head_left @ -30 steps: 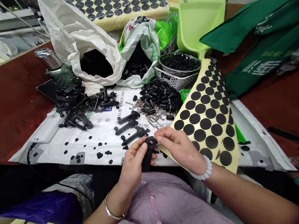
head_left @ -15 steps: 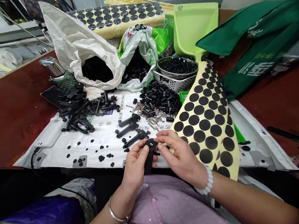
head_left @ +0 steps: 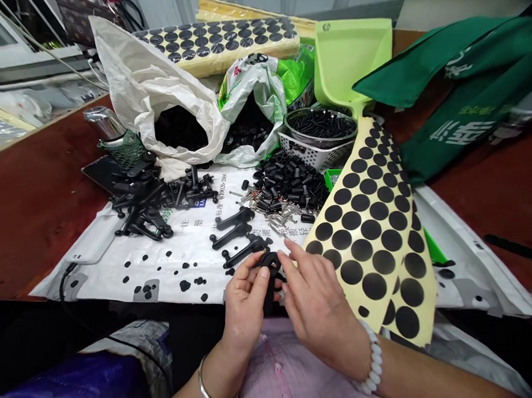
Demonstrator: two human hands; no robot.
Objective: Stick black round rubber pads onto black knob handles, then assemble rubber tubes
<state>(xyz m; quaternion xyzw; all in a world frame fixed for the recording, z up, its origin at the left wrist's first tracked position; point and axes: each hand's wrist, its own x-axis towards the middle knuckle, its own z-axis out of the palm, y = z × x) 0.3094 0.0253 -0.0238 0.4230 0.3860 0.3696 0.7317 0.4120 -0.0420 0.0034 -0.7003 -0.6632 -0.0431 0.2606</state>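
Observation:
My left hand (head_left: pixel 245 302) grips a black plastic crank handle (head_left: pixel 269 295), thumb on top and fingers beneath, with its round head pointing away from me. At the right edge of that head, the index finger and thumb of my right hand (head_left: pixel 314 292) close in and touch it. A dark bit shows between the head and the right fingers; what it is cannot be made out. Just beyond my hands, several similar crank handles (head_left: pixel 236 234) lie in a row. To the right spreads a yellowish sheet of round black stickers (head_left: pixel 374 285), partly behind my right hand.
More crank handles are piled left (head_left: pixel 142 197). Black sleeves (head_left: pixel 291 176) and small metal pieces (head_left: pixel 282 213) are heaped centrally. Behind stand a white sack (head_left: pixel 126 81), a basket (head_left: pixel 312 154) and a green dustpan (head_left: pixel 354 55). Black scraps (head_left: pixel 185 285) dot the white sheet.
My right fingers have come closer to the crank handle's head and now touch its edge. The pale slot seen on the head before no longer shows. The whole view has shifted slightly.

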